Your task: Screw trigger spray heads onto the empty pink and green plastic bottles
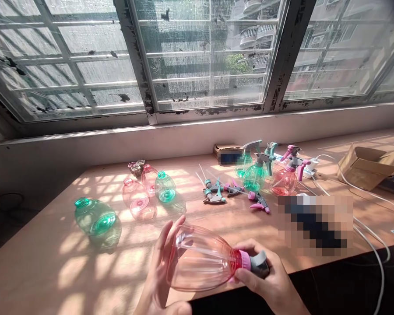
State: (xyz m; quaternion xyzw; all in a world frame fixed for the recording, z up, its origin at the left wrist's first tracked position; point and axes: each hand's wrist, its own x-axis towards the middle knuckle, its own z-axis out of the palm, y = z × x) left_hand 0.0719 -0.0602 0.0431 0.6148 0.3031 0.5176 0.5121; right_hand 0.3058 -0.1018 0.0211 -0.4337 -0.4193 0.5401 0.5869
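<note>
A clear pink spray bottle (200, 262) lies on its side in the air, its base to the left. My right hand (269, 280) is closed around its neck and the grey-and-pink spray head (258, 262), with a straw running inside the bottle. Fingers stretched out and thumb apart, my left hand (160, 262) is at the bottle's base; whether it presses on it I cannot tell. Beyond the hands lie several loose spray heads (215, 194). To the left are headless bottles: a tilted green one (95, 216), another green one (166, 186) and two pink ones (139, 199).
Assembled spray bottles (254, 175) in green and pink (284, 179) stand at the back right. A small box (228, 153) is by the wall, an open carton (364, 168) farther right. White cables (379, 258) trail over the table's front edge. A blurred dark object (315, 223) lies nearby.
</note>
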